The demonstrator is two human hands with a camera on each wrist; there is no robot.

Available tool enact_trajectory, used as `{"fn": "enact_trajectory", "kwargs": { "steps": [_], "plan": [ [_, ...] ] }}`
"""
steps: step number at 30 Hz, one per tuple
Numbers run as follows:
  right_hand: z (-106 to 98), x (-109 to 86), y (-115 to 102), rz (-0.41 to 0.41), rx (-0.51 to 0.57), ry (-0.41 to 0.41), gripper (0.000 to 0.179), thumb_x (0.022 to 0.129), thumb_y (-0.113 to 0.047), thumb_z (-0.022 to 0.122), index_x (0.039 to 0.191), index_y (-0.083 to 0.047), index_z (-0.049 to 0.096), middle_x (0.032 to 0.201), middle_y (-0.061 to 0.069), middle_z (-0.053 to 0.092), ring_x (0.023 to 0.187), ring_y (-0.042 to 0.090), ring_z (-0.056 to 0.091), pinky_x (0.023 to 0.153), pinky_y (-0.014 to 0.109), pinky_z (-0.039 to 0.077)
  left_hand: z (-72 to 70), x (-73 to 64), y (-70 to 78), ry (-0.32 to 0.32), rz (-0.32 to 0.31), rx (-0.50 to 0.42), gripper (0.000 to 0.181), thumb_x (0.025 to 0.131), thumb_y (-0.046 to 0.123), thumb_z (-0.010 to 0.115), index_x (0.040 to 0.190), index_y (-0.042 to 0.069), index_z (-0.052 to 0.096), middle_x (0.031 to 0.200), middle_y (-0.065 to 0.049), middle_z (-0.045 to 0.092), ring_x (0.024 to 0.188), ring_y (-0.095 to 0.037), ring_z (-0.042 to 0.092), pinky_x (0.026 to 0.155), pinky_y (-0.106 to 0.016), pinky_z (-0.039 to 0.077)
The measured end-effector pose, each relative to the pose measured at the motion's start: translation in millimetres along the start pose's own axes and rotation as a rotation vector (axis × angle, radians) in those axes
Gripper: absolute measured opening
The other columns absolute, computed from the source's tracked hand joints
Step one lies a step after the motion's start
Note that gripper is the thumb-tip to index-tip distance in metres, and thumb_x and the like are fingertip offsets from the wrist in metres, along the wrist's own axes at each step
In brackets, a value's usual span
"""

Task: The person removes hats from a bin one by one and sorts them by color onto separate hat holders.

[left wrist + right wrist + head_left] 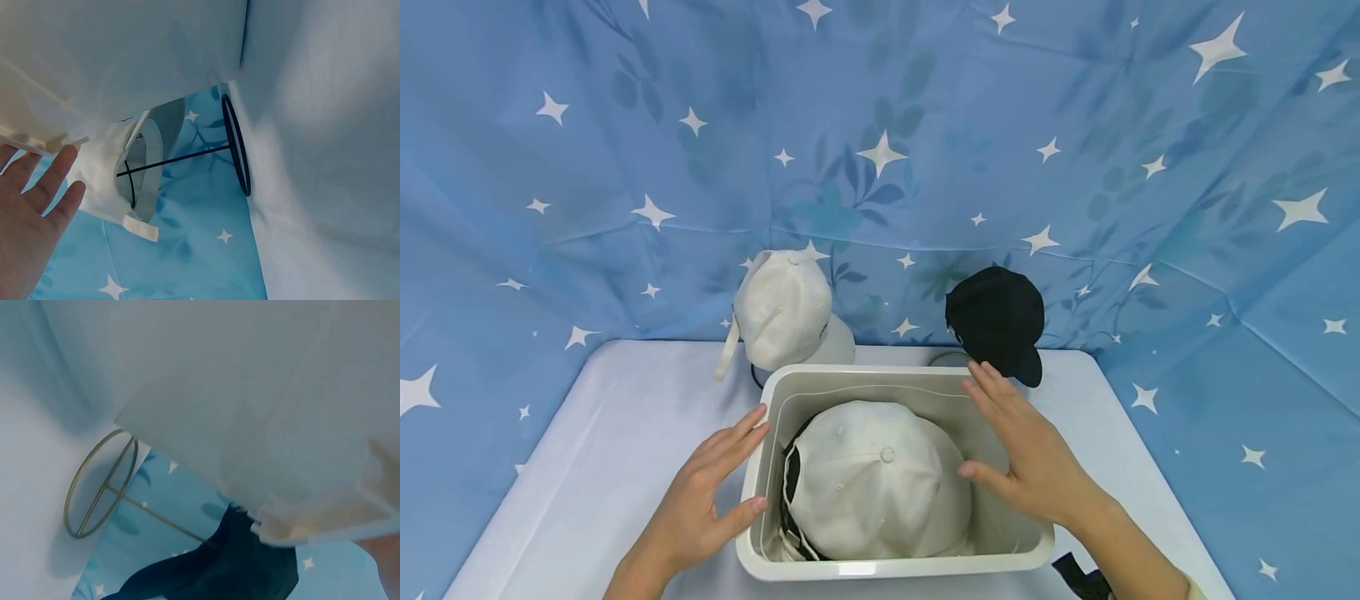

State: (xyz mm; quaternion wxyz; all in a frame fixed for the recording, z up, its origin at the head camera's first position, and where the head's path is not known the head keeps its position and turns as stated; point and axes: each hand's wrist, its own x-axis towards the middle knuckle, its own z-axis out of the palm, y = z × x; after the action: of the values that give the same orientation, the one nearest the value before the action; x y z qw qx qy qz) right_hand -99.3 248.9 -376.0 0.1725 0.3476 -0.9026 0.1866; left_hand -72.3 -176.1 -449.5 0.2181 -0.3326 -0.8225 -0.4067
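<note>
A white plastic bin [895,570] stands on the table with a white baseball cap [865,492] inside it, crown up. My left hand [707,492] is at the bin's left rim, its fingers extended and fingertips right at the edge. Across the right side of the bin reaches my right hand [1030,458], fingers straight and thumb spread towards the cap's brim. In the left wrist view, the left hand [34,215] has its fingers spread beside the bin's rim. Only a sliver of the right hand [384,562] shows in the right wrist view, behind the bin's rim.
Behind the bin, another white cap [784,308] hangs on a black wire stand [181,158]. A black cap [996,317] sits on a gold-coloured wire stand [103,487] at the back right. Blue star-patterned cloth [880,100] surrounds the white table [602,442]. A black strap [1081,579] lies near my right forearm.
</note>
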Motion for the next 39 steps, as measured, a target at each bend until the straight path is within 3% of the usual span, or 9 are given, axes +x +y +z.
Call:
{"fn": "enact_trajectory", "kwargs": {
  "steps": [4,6,9,11,16,23,39],
  "plan": [
    [4,6.3,-5,-0.036,0.035,-0.023,0.091,0.1,-0.073,0.044,0.165,-0.01,0.034,0.17,0.011,0.031,0.155,0.028,0.033,0.122,0.036,0.034,0.9,-1.5,-1.1,0.006,-0.008,-0.024,0.077,0.077,0.013,0.079,0.15,0.0,0.055,0.161,-0.018,0.046,0.143,-0.021,0.049,0.116,-0.018,0.028],
    [6,8.5,-7,-0.045,0.053,-0.033,0.089,0.099,-0.071,0.049,0.163,-0.01,0.037,0.169,0.011,0.034,0.148,0.029,0.043,0.111,0.047,0.048,1.8,-1.9,-2.0,0.012,-0.001,-0.041,0.078,0.077,0.012,0.079,0.15,-0.001,0.055,0.16,-0.02,0.045,0.146,-0.021,0.047,0.117,-0.019,0.029],
    [9,10.5,-10,-0.035,0.082,-0.055,0.087,0.098,-0.07,0.054,0.161,-0.011,0.041,0.167,0.011,0.036,0.138,0.03,0.054,0.094,0.055,0.056,3.4,-1.7,-3.6,0.021,0.014,-0.067,0.078,0.077,0.011,0.08,0.149,-0.003,0.054,0.16,-0.022,0.045,0.148,-0.022,0.045,0.118,-0.02,0.03],
    [10,11.4,-12,-0.023,0.099,-0.073,0.086,0.097,-0.07,0.056,0.16,-0.012,0.042,0.167,0.011,0.037,0.136,0.03,0.056,0.091,0.056,0.057,4.4,-1.7,-4.3,0.025,0.023,-0.074,0.077,0.078,0.012,0.08,0.149,-0.004,0.054,0.159,-0.023,0.045,0.148,-0.022,0.045,0.118,-0.02,0.03],
    [15,14.1,-15,-0.031,0.12,-0.097,0.085,0.096,-0.069,0.057,0.159,-0.014,0.044,0.164,0.012,0.04,0.139,0.032,0.053,0.1,0.059,0.052,5.3,-2.3,-4.3,0.024,0.015,-0.081,0.078,0.077,0.012,0.08,0.149,-0.003,0.054,0.16,-0.022,0.045,0.148,-0.022,0.044,0.118,-0.02,0.031],
    [22,17.6,-21,-0.02,0.181,-0.135,0.08,0.094,-0.066,0.064,0.157,-0.019,0.046,0.158,0.004,0.047,0.14,0.027,0.052,0.103,0.061,0.049,5.6,-2.6,-5.4,0.025,0.022,-0.09,0.078,0.077,0.01,0.079,0.149,-0.004,0.054,0.159,-0.023,0.045,0.148,-0.022,0.045,0.118,-0.019,0.031],
    [36,18.7,-24,0.002,0.309,-0.111,0.061,0.088,-0.041,0.085,0.141,-0.021,0.064,0.146,-0.003,0.059,0.133,0.021,0.057,0.106,0.046,0.05,6.2,-1.7,-6.4,0.042,0.037,-0.1,0.077,0.076,0.012,0.079,0.148,-0.004,0.055,0.157,-0.025,0.047,0.147,-0.023,0.047,0.117,-0.02,0.033]
  ]
}}
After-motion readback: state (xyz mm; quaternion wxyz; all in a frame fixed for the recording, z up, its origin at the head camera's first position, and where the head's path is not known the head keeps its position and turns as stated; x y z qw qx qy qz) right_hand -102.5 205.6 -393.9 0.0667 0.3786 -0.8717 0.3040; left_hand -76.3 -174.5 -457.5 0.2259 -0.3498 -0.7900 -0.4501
